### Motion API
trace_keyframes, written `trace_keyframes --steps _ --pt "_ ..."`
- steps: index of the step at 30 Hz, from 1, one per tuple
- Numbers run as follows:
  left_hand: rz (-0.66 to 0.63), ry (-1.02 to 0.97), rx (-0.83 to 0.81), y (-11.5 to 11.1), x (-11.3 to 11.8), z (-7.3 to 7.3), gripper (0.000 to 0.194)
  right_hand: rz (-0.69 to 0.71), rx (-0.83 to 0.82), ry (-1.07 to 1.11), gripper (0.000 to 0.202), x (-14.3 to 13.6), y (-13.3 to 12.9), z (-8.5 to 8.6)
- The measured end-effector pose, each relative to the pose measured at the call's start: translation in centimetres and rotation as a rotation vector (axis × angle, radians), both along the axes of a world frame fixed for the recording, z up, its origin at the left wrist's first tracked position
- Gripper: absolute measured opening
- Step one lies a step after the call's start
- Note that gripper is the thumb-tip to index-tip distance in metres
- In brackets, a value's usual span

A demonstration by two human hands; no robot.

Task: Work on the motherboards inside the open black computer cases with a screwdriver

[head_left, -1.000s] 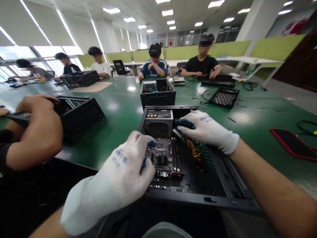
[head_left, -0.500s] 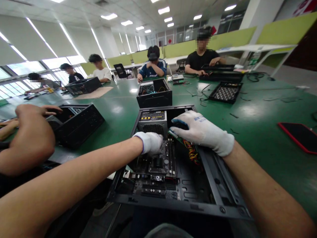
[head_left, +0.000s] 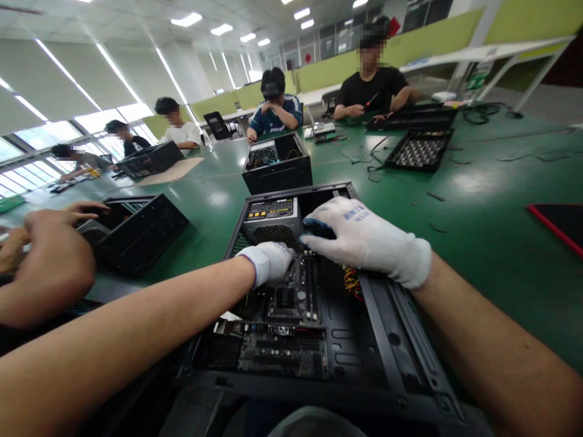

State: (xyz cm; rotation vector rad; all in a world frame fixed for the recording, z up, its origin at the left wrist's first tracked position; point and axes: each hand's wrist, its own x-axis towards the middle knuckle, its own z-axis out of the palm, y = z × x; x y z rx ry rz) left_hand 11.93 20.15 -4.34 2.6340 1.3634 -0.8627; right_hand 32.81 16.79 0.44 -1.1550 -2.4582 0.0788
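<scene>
An open black computer case [head_left: 401, 340] lies before me, with a motherboard [head_left: 291, 303] and a boxy power supply [head_left: 273, 224] inside. My left hand [head_left: 271, 261], in a white glove, is closed at the motherboard's upper edge, just below the power supply. Its fingertips are hidden, so I cannot see what they hold. My right hand [head_left: 346, 233], gloved in white with blue on the finger side, curls over the upper right of the motherboard beside the power supply. Whatever is under its fingers is out of sight. Coloured cables [head_left: 353, 284] lie below that hand.
Another open case [head_left: 277, 167] stands just beyond mine on the green table [head_left: 478, 255]. On the left, a co-worker's hands reach into a black case [head_left: 146, 233]. A perforated black tray [head_left: 419, 150] and a red-edged dark object [head_left: 560, 227] are on the right. Several people sit around.
The green strip, probably a memory module, seen under my right hand earlier no longer shows. That hand has shifted slightly left. A far co-worker has raised a red-handled tool. My view has shifted slightly.
</scene>
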Motion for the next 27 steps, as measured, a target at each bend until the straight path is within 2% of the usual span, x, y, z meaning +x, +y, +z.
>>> trace_keyframes --steps 11,27 --pt "0.007 0.002 0.008 0.3 1.0 0.8 0.038 -0.004 -0.012 -0.003 0.042 -0.1 -0.1 0.0" --pt "0.015 0.049 -0.002 0.9 0.6 0.7 0.039 0.008 -0.01 0.002 0.038 -0.2 -0.3 0.3"
